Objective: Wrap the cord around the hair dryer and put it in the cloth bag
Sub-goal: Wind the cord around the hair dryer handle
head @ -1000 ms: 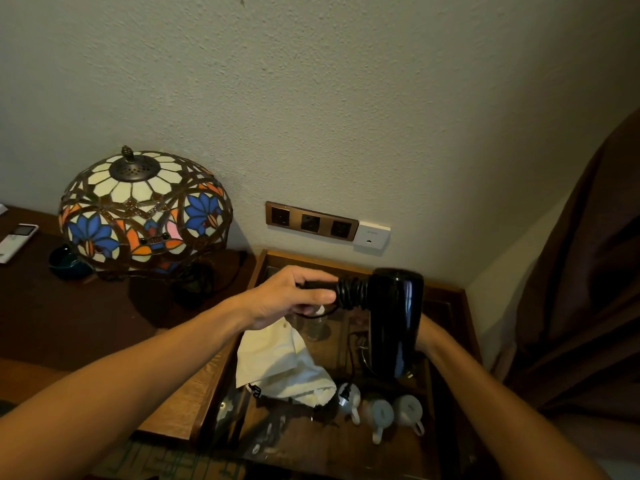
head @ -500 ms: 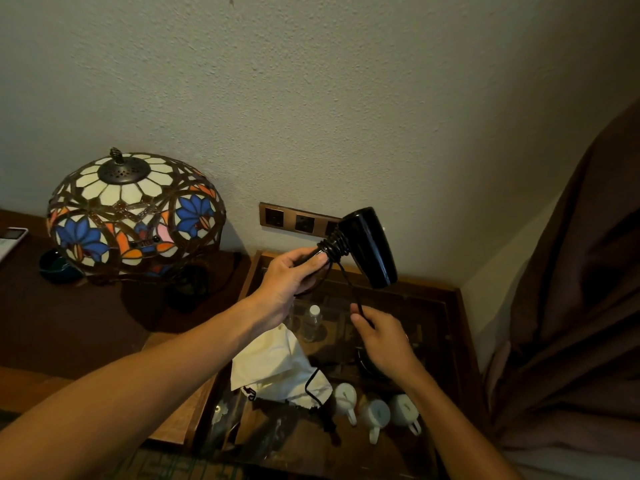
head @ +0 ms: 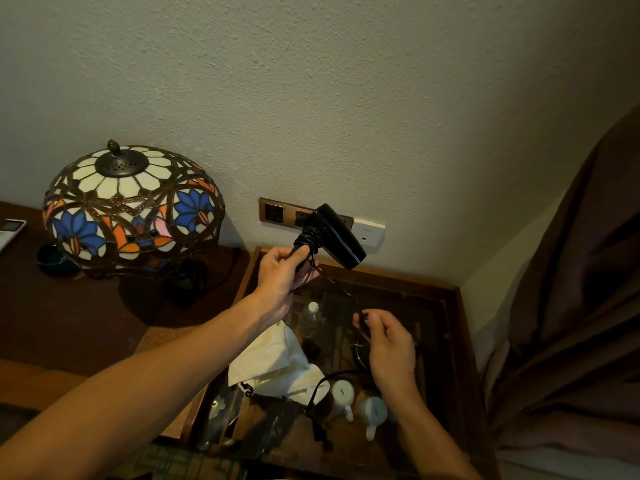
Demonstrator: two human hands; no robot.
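My left hand (head: 282, 271) grips the handle of the black hair dryer (head: 337, 239), held up in front of the wall sockets with its barrel pointing down to the right. Several turns of black cord (head: 308, 237) are coiled around the handle just above my fingers. The loose cord runs down to my right hand (head: 388, 344), which pinches it lower right of the dryer. From there the cord loops down to the plug (head: 320, 433) near the glass table top. The white cloth bag (head: 277, 365) lies crumpled on the glass under my left forearm.
A stained-glass lamp (head: 133, 206) stands on the dark desk at left, with a remote (head: 8, 230) at the far left edge. Under the glass-topped wooden table (head: 460, 341) sit a bottle (head: 311, 315) and white cups (head: 372, 412). A brown curtain (head: 571, 306) hangs at right.
The dryer has swung from hanging barrel-down to tilted up by the sockets. My right hand left the dryer's far side, took the loose cord and drew it down to the right.
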